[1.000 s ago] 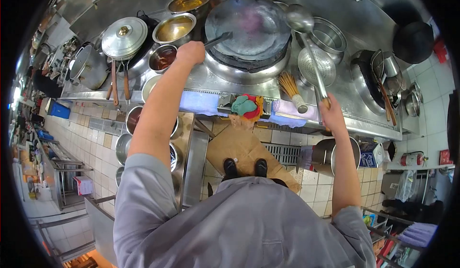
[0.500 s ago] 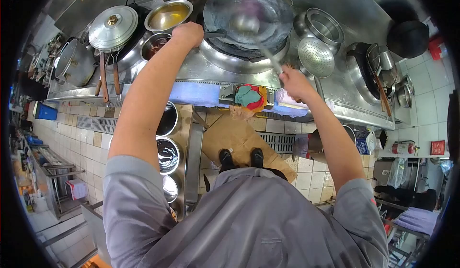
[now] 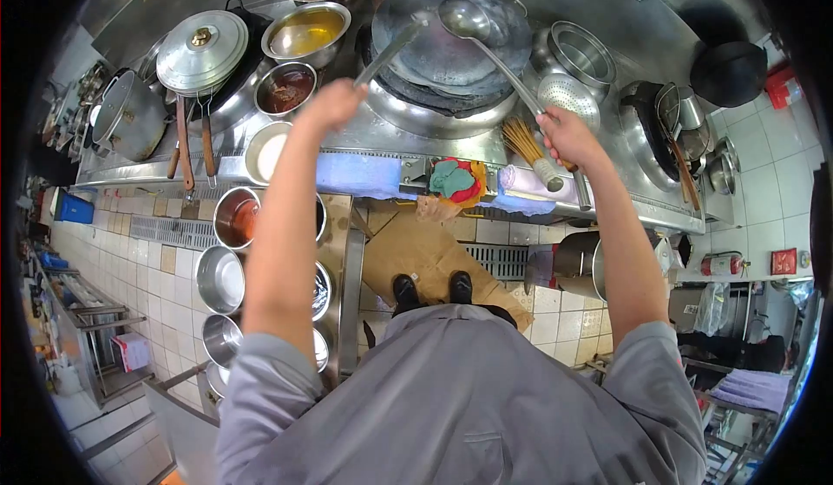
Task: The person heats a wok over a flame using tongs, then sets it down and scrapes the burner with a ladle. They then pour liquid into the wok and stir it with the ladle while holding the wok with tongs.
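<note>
My left hand [image 3: 337, 106] is closed around a long grey metal utensil [image 3: 390, 51]. It is blurred, so its exact kind does not show; its far end is over the left side of the dark wok [image 3: 442, 64]. In my closed right hand [image 3: 568, 136] is a metal ladle [image 3: 466, 20], its bowl over the upper part of the wok. The wok sits on the burner ring [image 3: 434, 122], with no food visible in it. A bamboo brush [image 3: 523, 142] lies just left of my right hand. Behind that hand is a perforated skimmer [image 3: 568, 101].
Left of the wok stand bowls of yellow liquid [image 3: 305, 34], a bowl of reddish-brown sauce [image 3: 286, 88] and a lidded pot [image 3: 201, 55]. Several metal containers [image 3: 220, 278] line my left side. Folded cloths [image 3: 453, 178] lie on the front edge. Stacked metal bowls [image 3: 583, 51] are at right.
My left hand has left the wok's handle and now holds a metal utensil. The ladle has moved up and right. The flame behind the wok no longer shows, and the brush has come into view.
</note>
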A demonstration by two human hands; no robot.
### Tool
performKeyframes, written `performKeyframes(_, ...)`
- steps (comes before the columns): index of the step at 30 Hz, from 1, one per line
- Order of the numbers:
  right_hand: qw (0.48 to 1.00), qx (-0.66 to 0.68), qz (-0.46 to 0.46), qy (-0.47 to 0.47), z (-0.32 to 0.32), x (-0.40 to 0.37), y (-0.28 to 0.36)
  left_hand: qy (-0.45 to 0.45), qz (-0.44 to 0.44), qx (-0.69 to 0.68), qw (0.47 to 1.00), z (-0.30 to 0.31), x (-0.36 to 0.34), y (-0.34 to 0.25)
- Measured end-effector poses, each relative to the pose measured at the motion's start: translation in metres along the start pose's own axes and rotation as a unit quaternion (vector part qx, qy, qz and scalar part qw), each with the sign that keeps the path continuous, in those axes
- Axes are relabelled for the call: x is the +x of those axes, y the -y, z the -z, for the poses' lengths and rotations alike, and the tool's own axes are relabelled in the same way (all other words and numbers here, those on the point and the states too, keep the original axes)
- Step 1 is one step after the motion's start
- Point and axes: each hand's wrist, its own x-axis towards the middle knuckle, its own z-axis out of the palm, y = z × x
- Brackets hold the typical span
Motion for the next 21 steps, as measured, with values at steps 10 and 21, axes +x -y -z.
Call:
performKeyframes(10,0.993,0.116,0.013,-0.036,-0.004,-0.039,-0.021,0.139,0.153,-0.575,0.792,-0.153,-0.122,-0.004)
performKeyframes(21,0.997,-0.075,0.024,0.015,0.017,-0.028,-0.008,0.121,0.089,-0.600,0.785,-0.189,-0.104,-0.002)
